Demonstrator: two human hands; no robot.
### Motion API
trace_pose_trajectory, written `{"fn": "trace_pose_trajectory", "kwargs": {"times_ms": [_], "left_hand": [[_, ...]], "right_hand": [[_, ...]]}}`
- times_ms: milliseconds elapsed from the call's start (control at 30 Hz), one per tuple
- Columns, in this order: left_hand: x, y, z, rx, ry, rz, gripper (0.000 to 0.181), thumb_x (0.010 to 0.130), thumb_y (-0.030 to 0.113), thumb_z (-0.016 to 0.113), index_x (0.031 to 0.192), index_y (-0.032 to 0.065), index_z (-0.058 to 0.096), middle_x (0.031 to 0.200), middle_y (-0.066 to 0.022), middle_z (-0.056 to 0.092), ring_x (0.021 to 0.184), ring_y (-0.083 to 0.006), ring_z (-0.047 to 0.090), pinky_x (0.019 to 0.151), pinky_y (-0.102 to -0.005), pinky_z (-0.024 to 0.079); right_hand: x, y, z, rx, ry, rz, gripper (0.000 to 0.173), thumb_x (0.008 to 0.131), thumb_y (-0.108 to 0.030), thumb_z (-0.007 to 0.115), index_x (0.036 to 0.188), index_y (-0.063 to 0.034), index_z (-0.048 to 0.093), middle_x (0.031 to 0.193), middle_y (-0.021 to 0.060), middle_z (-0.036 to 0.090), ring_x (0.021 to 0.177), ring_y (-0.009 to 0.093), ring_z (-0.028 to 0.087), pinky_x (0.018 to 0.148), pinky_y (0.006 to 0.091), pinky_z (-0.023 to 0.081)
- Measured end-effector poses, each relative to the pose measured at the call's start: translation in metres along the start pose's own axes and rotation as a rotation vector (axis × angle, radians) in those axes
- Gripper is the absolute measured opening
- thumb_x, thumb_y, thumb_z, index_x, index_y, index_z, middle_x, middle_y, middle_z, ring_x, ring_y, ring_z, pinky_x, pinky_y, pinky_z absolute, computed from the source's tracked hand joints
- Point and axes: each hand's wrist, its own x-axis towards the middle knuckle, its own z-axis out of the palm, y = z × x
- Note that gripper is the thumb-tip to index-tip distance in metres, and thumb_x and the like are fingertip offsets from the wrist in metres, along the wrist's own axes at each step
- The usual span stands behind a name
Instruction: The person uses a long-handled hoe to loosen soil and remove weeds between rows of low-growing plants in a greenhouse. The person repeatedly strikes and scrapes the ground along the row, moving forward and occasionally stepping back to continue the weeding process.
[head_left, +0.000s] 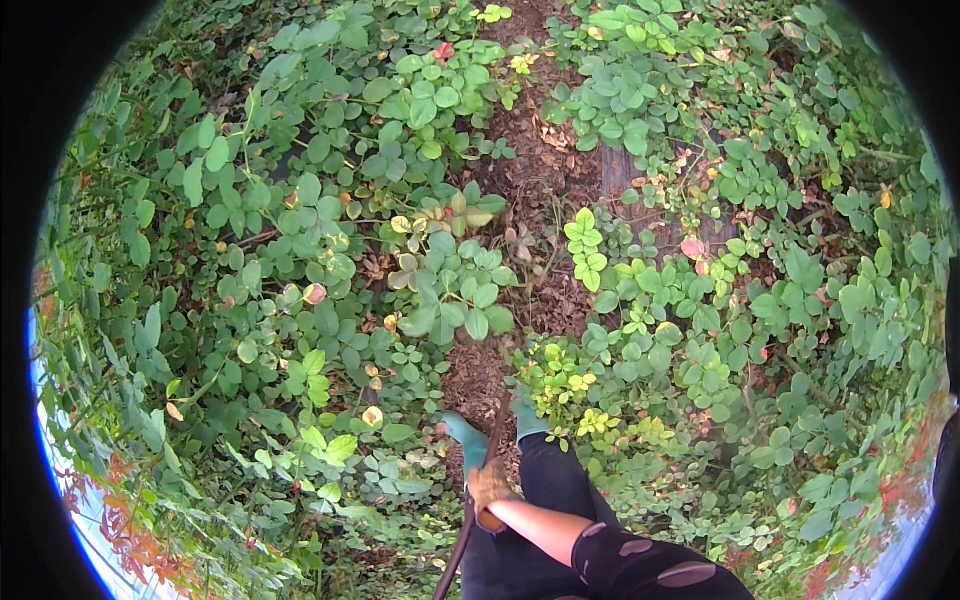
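My right hand (491, 484), in a tan work glove, is closed around a long, dark, slender handle (458, 551). The handle slants from the bottom edge of the view up between my feet, and I cannot make out its far end among the leaves and litter. My left hand is out of view. Below the hand are my dark trousers (555, 469) and green boots (469, 441), standing on a narrow strip of brown leaf litter (480, 375). A yellow-green leafy shoot (555, 375) hangs partly over the right boot.
Dense rose-like bushes crowd both sides, with left foliage (315, 217) and right foliage (720, 322) leaning over the path (532, 165). Dark ground-cover sheeting (621, 180) shows through on the right. Reddish leaves (139, 532) stand at the lower left rim.
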Motion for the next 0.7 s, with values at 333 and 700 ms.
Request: {"fn": "trace_pose_trajectory", "kwargs": {"times_ms": [333, 700], "left_hand": [[0.016, -0.006, 0.050, 0.002, -0.066, 0.046, 0.030, 0.090, 0.013, 0.063, 0.119, 0.0088, 0.056, 0.072, 0.0039, 0.053, 0.067, -0.0089, 0.054, 0.058, -0.0266, 0.043], [-0.036, 0.017, -0.011, 0.099, 0.091, 0.036, 0.027, 0.090, 0.012, 0.063, 0.116, 0.0086, 0.056, 0.072, 0.0047, 0.052, 0.067, -0.0080, 0.052, 0.058, -0.0257, 0.042]], "right_hand": [[0.206, -0.060, -0.168, 1.584, -0.371, 0.092, 0.019, 0.093, -0.029, 0.044, 0.088, -0.0104, 0.047, 0.064, 0.0020, 0.042, 0.060, 0.016, 0.050, 0.053, 0.0340, 0.043], [-0.009, -0.017, 0.009, 0.325, -0.304, -0.044, 0.021, 0.093, -0.026, 0.049, 0.091, -0.0057, 0.048, 0.068, 0.0085, 0.056, 0.059, 0.023, 0.058, 0.053, 0.0395, 0.048]]}}
